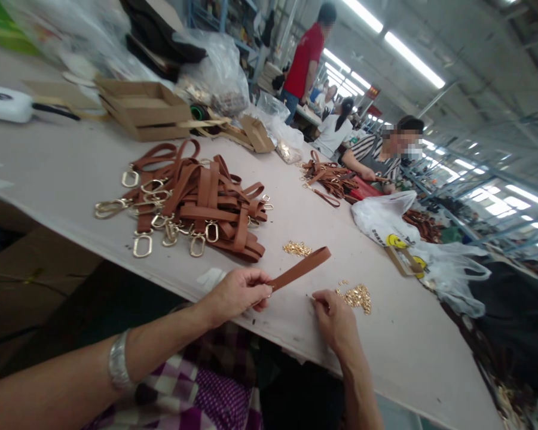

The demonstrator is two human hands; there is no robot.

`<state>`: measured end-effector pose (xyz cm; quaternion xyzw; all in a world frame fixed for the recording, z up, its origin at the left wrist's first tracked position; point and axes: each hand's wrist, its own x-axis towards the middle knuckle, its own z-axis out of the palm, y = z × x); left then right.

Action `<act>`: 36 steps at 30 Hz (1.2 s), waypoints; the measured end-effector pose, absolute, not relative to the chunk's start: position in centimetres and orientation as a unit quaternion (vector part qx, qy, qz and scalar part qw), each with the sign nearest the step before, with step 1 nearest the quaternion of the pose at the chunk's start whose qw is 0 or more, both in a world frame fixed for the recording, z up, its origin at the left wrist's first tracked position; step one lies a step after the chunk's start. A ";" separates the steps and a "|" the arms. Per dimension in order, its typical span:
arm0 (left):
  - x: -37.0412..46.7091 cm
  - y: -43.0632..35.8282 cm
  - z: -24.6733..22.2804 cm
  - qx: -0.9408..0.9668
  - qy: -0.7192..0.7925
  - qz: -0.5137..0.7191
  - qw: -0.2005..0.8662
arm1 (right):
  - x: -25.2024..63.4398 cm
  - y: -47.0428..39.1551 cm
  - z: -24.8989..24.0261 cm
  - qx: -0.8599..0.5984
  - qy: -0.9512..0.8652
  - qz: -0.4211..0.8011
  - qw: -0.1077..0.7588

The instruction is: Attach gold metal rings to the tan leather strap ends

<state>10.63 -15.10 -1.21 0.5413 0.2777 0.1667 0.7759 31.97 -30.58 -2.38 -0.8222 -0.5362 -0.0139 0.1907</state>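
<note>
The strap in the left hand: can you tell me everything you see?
The strap looks like smooth brown leather, flat and narrow, its far end apparently folded into a loop. The left hand pinches the near part, hiding some. It slants away to the right over the pale table; the right hand doesn't touch it.

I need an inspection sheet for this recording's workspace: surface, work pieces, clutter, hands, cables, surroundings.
Surface: pale table, with dark specks.
Work pieces: strap in the left hand; strap pile with gold clasps at left; two heaps of small gold pieces, one beyond the strap, one beside the right hand.
Clutter: cardboard trays, plastic bag and white object toward the back left; smiley bag at right.
Hands: left hand pinches the strap; right hand has curled fingers, anything in them too small to tell.
Cables: none certain; below the table is too dark to tell.
Surroundings: co-worker in stripes by another pile of straps; person in red standing behind; strip lights overhead.
</note>
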 end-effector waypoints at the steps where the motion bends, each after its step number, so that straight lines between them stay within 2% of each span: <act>1: 10.6 -15.2 -1.1 0.551 0.276 0.170 0.769 | 31.9 -30.5 -2.4 -0.825 -0.527 -0.001 0.203; 4: 10.7 -15.6 -1.0 0.587 0.272 0.185 0.739 | 30.6 -30.4 -2.4 -0.815 -0.514 0.016 0.266; 8: 10.8 -16.2 -1.4 0.647 0.266 0.229 0.677 | 26.1 -29.9 -2.1 -0.738 -0.509 0.003 0.443; 10: 10.8 -16.4 -1.6 0.682 0.262 0.258 0.632 | 23.7 -29.3 -2.0 -0.697 -0.522 -0.021 0.490; 16: 10.5 -17.0 -1.9 0.744 0.248 0.301 0.542 | 21.0 -27.6 -2.5 -0.675 -0.561 -0.066 0.475; 27: 9.9 -16.8 -2.5 0.774 0.193 0.310 0.517 | 21.2 -27.8 -2.7 -0.683 -0.587 -0.113 0.419; 36: 9.6 -17.1 -3.0 0.775 0.178 0.330 0.508 | 19.8 -27.7 -3.4 -0.712 -0.517 -0.118 0.459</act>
